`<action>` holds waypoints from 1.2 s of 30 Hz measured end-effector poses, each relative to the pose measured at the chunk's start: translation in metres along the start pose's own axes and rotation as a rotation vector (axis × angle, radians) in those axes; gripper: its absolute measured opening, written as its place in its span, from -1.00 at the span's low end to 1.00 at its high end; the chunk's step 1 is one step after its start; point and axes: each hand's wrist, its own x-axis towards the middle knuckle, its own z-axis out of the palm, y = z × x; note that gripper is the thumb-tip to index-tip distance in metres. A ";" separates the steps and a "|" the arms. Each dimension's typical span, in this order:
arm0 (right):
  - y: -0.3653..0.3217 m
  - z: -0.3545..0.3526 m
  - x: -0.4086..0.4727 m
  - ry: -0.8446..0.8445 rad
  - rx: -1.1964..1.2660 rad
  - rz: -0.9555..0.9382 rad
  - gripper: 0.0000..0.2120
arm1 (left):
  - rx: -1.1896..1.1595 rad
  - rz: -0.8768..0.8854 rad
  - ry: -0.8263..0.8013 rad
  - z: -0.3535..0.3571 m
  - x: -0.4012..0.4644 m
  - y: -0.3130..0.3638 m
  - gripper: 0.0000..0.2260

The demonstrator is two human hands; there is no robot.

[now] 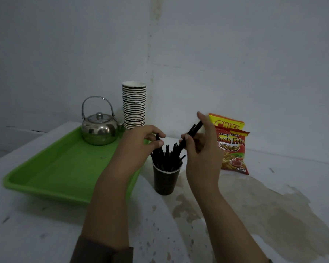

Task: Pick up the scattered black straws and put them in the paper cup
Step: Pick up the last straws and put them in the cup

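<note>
Dark paper cup (164, 182) upright on white counter (235, 215), just beside near-right corner of green tray (65, 168). Cup holds a fan of black straws (167, 158), upper ends leaning outward above the rim.

Left hand (141, 143) above cup's left side; fingers (159, 143) pressed together on the top end of one straw (157, 137), thumb and forefinger pinching it. That straw's lower part runs down toward the cup mouth among the others; whether its tip is already inside, cannot tell.

Right hand (199, 149) above and right of the cup, fingers curled, pinching a small bundle of straws (193, 130). Bundle tilted, upper ends past the knuckles toward the wall, lower ends pointing down-left at the cup mouth, near the straws already standing there.

Elsewhere: steel kettle (99, 130) on far end of tray; stack of paper cups (134, 105) behind it by the wall; two snack packets (233, 149) upright against the wall right of the right hand. Brownish stain (264, 215) on counter, right of cup.
</note>
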 end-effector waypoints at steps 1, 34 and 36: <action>0.001 0.001 -0.003 -0.014 -0.018 0.011 -0.50 | -0.002 -0.002 -0.005 0.001 0.000 0.000 -0.86; 0.012 0.003 -0.016 -0.160 0.033 0.107 -0.67 | -0.368 -0.143 -0.206 0.012 -0.004 -0.017 -0.40; 0.015 0.003 -0.015 -0.277 0.004 0.149 -0.67 | -0.387 -0.169 -0.296 0.011 -0.005 -0.021 -0.23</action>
